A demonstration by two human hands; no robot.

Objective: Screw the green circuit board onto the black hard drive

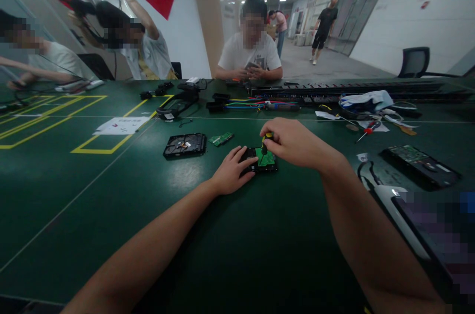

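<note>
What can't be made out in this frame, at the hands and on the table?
All in the head view:
Screwdriver: tip too small and dark to tell whether it sits in a screw; handle partly hidden by the right hand.
Hard drive: left part covered by the left hand.
White sheet: marks too small and blurred to read.
Screened device: cut off by the right edge, display pixelated.

Circuit board [221, 139] — left of hard drive [267, 161] under left hand [232, 174]
</note>
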